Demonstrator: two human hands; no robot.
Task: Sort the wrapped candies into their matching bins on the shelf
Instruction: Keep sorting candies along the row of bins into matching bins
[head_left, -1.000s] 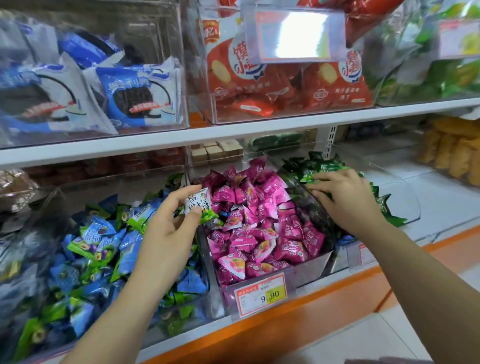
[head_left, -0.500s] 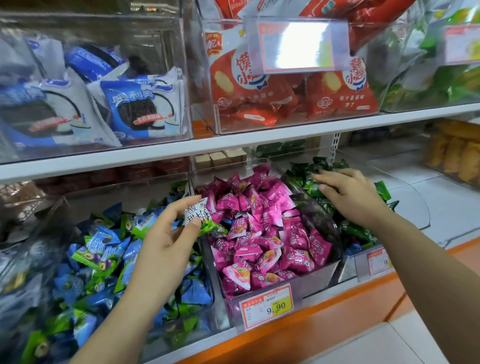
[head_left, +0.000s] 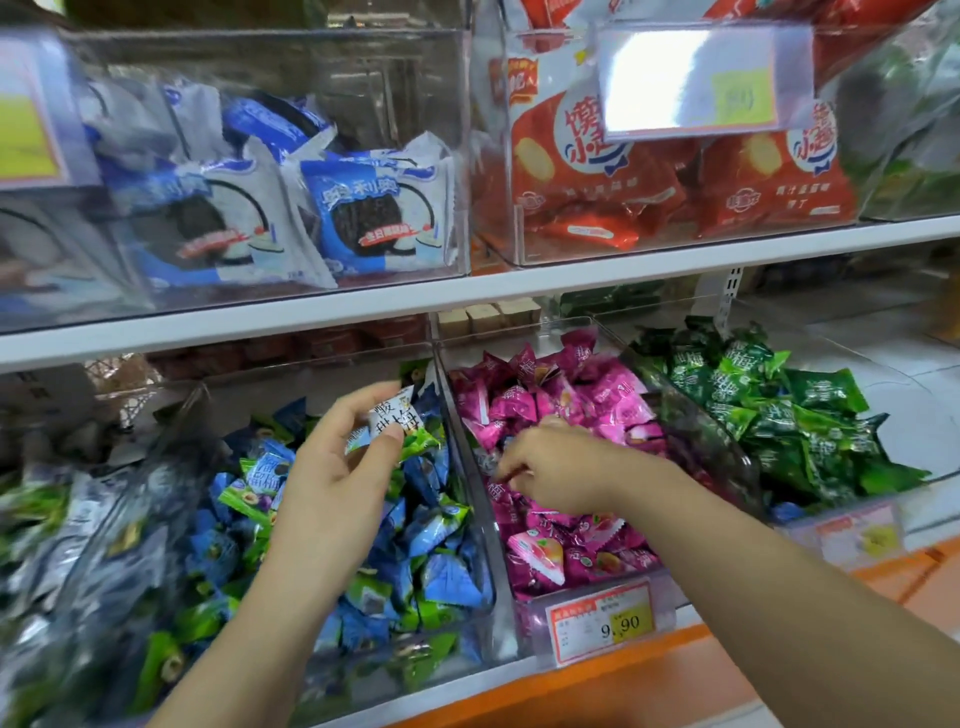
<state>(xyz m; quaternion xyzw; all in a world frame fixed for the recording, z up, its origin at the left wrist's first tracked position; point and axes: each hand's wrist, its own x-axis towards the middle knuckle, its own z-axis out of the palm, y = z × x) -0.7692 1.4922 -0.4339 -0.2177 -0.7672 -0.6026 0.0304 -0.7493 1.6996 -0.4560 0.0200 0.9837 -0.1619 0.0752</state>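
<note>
My left hand (head_left: 337, 467) pinches a white-and-green wrapped candy (head_left: 397, 423) with black characters, held above the clear bin of blue and green candies (head_left: 415, 545). My right hand (head_left: 556, 467) reaches down into the middle bin of pink candies (head_left: 587, 400), its fingers curled among the wrappers at the bin's left side; whether it holds one is blurred. To the right a third bin holds dark green candies (head_left: 779, 415).
A price tag reading 9.90 (head_left: 602, 621) hangs on the pink bin's front. The upper shelf (head_left: 467, 296) carries clear boxes of blue-white cookie packs (head_left: 363, 218) and red snack bags (head_left: 649, 171). Orange trim (head_left: 675, 675) runs along the shelf front.
My right hand has left the green candy bin and moved left into the pink bin. My left hand still holds the white-and-green candy in much the same place.
</note>
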